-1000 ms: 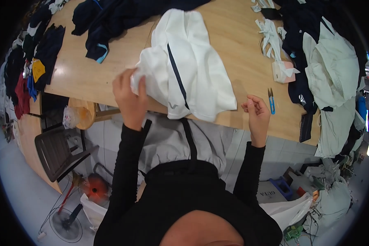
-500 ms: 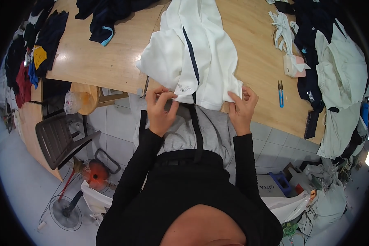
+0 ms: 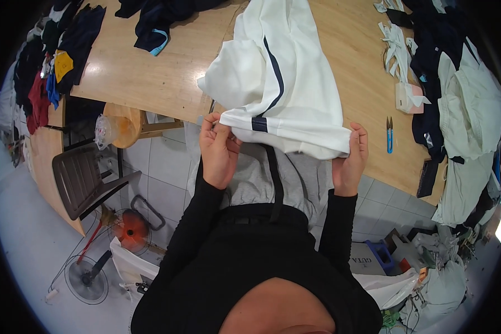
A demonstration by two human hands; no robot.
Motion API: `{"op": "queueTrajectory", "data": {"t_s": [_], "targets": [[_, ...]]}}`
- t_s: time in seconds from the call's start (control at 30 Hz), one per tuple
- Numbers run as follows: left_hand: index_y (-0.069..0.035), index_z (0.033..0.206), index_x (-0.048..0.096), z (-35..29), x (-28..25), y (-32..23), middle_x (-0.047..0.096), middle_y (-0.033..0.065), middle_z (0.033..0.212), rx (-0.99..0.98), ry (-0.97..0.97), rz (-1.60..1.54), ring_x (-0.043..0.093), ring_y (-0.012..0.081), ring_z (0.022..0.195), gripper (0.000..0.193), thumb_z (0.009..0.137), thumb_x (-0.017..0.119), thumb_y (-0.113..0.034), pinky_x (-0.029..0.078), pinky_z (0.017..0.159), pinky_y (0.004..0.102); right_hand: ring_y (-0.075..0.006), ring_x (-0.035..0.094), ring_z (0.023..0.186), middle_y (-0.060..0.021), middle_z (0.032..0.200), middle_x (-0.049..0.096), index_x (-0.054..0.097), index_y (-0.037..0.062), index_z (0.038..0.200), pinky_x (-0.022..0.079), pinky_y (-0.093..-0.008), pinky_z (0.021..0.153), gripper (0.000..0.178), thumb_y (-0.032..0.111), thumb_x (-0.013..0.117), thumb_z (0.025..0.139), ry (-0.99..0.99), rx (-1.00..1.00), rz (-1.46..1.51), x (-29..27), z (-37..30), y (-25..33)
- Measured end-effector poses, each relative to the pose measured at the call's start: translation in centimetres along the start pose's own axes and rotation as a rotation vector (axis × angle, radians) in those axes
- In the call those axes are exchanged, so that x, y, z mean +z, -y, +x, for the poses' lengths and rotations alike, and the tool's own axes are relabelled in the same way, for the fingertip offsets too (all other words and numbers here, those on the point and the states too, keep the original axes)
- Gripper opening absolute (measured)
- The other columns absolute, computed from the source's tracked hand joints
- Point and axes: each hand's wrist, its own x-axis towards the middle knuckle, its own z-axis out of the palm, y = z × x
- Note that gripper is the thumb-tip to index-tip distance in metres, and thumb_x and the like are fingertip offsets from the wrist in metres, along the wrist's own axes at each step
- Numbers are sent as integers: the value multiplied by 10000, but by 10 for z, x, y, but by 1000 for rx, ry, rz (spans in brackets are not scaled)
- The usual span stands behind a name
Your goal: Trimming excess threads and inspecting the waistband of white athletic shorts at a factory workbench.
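Observation:
A white garment (image 3: 312, 72) with a dark navy stripe lies lengthwise on the wooden table, its near end raised over the table's front edge. My left hand (image 3: 220, 153) pinches the left corner of that end between thumb and fingers. At the opposite corner, my right hand (image 3: 350, 161) grips the edge, the thumb partly behind the cloth. Between both hands the hem is turned up into a straight band, and a short navy piece of the stripe crosses it. The small emblem near the hem is out of sight.
Blue-handled thread snips (image 3: 389, 135) lie on the table (image 3: 367, 111) to the right. Beyond them are a pink tissue box (image 3: 409, 98), white strips and piled white and navy garments (image 3: 467, 106). Left stand a wooden stool (image 3: 122, 125), a brown chair (image 3: 83, 178) and a fan (image 3: 87, 278).
The hem has been folded up, hiding the emblem and showing a navy patch on the band. My hands have moved farther apart, the right one rightward. The view has shifted slightly.

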Motion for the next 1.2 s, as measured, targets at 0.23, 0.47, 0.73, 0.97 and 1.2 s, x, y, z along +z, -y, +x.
{"op": "queueTrajectory", "data": {"t_s": [0.23,0.47,0.73,0.97,1.2], "targets": [[3,1145,681,10,26,-38,754,51,1064,-113,-116,279,722,120,929,192,1115,579,-157,582,805,286,-109,645,944,-59,1173,621,607,45,1281,520,-243,829,307,5,724,1001,300,-144,-547,-3,-4,35],[-8,990,758,16,36,-64,748,9,903,-112,-77,317,656,63,793,237,1065,672,-216,501,727,235,-78,521,760,-16,1053,635,744,23,1023,444,-235,655,89,-10,775,945,234,-347,-775,-10,2,42],[-3,1074,750,13,37,-51,771,44,995,-178,-60,325,710,109,887,283,1089,607,-246,549,816,270,-213,633,822,-79,1009,674,721,42,1076,516,-324,743,296,112,883,837,455,-391,-1090,52,-41,-12],[2,1143,736,10,40,-49,771,58,1055,-189,-76,274,721,121,919,289,1105,604,-252,565,833,291,-272,700,809,-89,913,717,696,39,1029,559,-364,733,187,92,816,896,323,-350,-1146,34,-41,-81],[-27,996,754,14,24,-59,757,9,958,-176,-49,350,670,65,830,258,1080,685,-261,525,769,255,-175,735,1024,-95,1127,750,623,5,1252,593,-335,838,243,171,634,1075,220,470,26,19,-7,-7]]}}
